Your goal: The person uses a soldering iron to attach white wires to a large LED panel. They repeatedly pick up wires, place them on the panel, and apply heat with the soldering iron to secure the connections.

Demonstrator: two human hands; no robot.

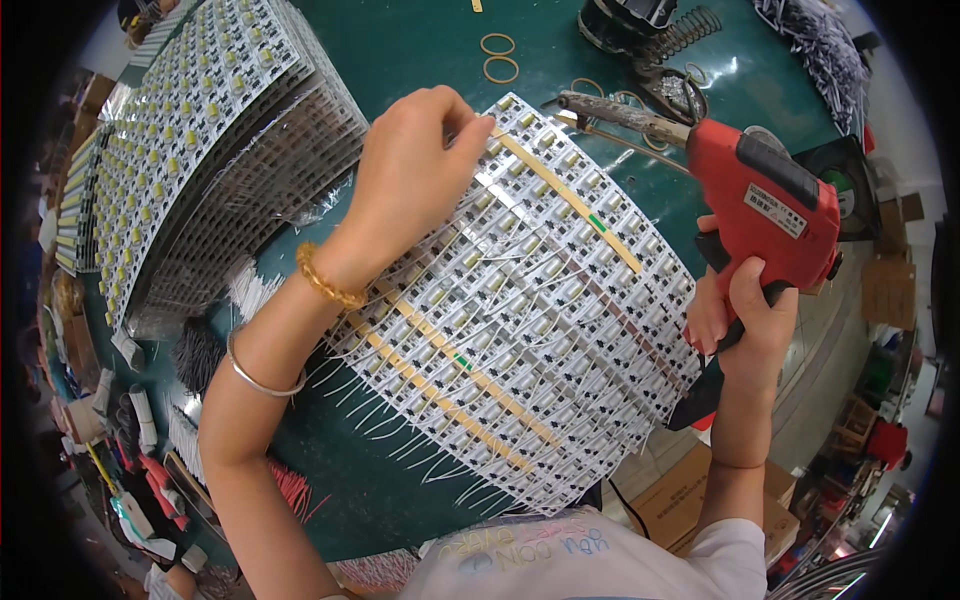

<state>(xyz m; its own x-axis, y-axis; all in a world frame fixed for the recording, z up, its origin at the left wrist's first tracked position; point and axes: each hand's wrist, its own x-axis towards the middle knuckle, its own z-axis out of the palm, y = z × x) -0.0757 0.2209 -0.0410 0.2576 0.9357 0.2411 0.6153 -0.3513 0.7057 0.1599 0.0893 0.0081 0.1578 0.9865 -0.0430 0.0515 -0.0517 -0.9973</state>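
My right hand (752, 315) is wrapped round the black grip of a red soldering gun (770, 205). Its long tip points left, above the upper right edge of a large white LED circuit board panel (530, 300). Rows of small components and thin white wires cover that panel, and yellow strips (570, 200) run across it. At the panel's upper left corner my left hand (415, 165) has thumb and forefinger pinched together by the end of one strip. Whatever lies between those fingertips is too small to make out.
A tall stack of similar boards (210, 130) stands at the left on the green table (400, 50). Rubber bands (500, 69) lie at the far side, near a coil-spring soldering iron holder (685, 35). Wire bundles (820, 55) are at the far right, cardboard boxes (670, 500) below.
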